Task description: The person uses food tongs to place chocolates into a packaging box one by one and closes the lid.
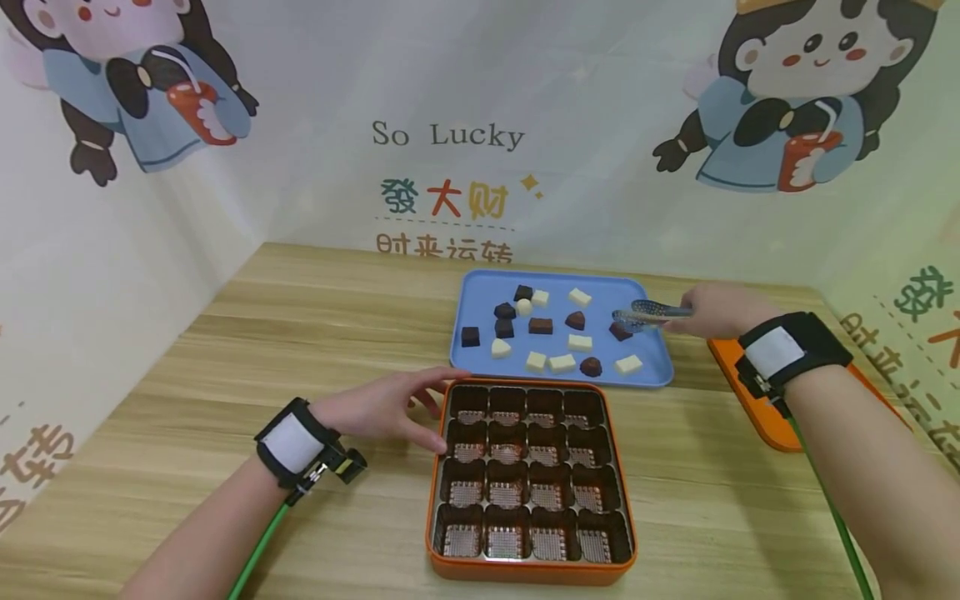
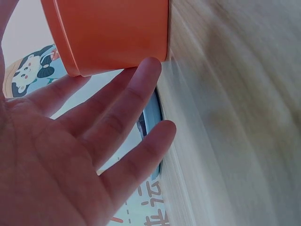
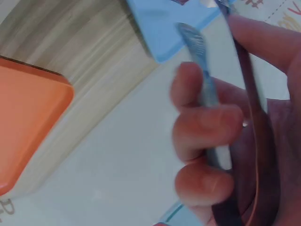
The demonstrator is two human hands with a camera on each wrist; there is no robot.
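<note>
My right hand (image 1: pixel 722 310) grips metal tongs (image 3: pixel 204 61), its fingers curled round the handle in the right wrist view. The tips of the tongs stand apart there. In the head view they are over the right part of a blue tray (image 1: pixel 478 292), at a dark brown chocolate (image 1: pixel 621 332); whether they touch it I cannot tell. White, brown and near-black chocolates lie scattered on that tray. My left hand (image 1: pixel 393 407) rests its fingers against the left side of an orange box (image 1: pixel 532 573), whose dark insert has several square compartments with ribbed bottoms showing.
An orange lid-like tray (image 1: pixel 772 421) lies on the wooden table (image 1: pixel 315 333) to the right, partly under my right forearm. A printed cloth (image 1: pixel 600 225) hangs behind the table and at both sides. Green cables (image 1: pixel 258 550) run along my forearms from the wrist cameras.
</note>
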